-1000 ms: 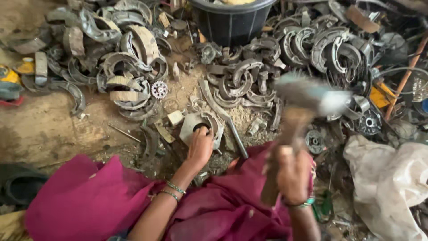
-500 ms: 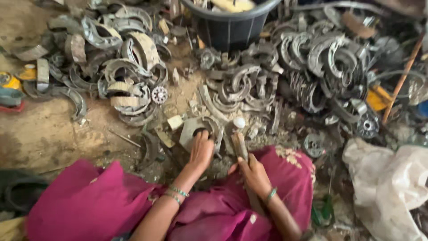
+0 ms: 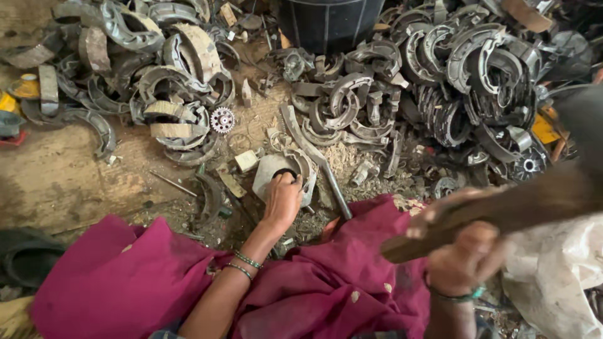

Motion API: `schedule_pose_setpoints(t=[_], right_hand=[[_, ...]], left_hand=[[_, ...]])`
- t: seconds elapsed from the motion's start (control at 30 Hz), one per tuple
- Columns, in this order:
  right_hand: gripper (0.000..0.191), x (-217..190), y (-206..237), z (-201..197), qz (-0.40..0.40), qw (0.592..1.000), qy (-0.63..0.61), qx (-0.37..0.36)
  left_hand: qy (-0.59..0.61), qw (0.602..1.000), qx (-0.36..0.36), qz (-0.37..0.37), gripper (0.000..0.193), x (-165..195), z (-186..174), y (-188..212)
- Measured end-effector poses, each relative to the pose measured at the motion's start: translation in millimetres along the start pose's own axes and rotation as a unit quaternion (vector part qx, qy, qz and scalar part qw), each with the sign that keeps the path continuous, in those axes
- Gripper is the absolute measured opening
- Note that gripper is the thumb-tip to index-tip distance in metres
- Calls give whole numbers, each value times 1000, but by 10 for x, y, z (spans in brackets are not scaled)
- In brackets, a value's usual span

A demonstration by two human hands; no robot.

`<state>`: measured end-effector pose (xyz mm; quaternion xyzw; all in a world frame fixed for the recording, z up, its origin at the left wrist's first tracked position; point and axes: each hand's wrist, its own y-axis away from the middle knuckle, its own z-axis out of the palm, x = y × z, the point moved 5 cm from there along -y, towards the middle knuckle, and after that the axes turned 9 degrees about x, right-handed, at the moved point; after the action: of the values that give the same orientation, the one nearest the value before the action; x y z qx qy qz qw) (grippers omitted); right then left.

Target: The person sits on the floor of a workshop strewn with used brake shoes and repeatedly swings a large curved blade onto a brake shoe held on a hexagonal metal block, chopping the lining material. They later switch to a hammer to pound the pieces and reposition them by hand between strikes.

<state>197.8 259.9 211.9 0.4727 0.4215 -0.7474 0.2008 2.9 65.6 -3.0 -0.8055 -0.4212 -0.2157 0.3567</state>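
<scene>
- Head view: my left hand (image 3: 282,199) pins a pale curved metal piece (image 3: 271,174) on the dirt, fingers curled over its dark hole.
- My right hand (image 3: 463,258) grips a raised wooden hammer handle (image 3: 502,210), fist closed; the head seems blurred.
- The piece looks whole; heaps of brake shoes (image 3: 352,100) wait.

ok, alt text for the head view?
Left hand presses a grey metal part on the ground while the right hand grips a raised, blurred wooden hammer handle. Piles of curved brake shoes surround them.
</scene>
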Motion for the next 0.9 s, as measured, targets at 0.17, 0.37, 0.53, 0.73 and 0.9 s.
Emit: schedule_pose_setpoints(t=[0.17, 0.37, 0.53, 0.73, 0.9], right_hand=[[28, 1318, 465, 415, 124, 875, 410, -224], [29, 1301, 537, 272, 380, 834, 396, -59], [30, 315, 124, 394, 219, 939, 264, 23], [31, -273, -13, 185, -38, 999, 4, 17], [21, 1026, 481, 307, 121, 800, 562, -169]], left_hand=[[-33, 999, 12, 1, 10, -80, 36, 18], [-58, 998, 12, 31, 23, -112, 60, -42], [-43, 999, 19, 13, 29, -14, -26, -18], [-76, 997, 5, 33, 35, 52, -71, 25], [-96, 995, -4, 31, 34, -85, 162, 65]])
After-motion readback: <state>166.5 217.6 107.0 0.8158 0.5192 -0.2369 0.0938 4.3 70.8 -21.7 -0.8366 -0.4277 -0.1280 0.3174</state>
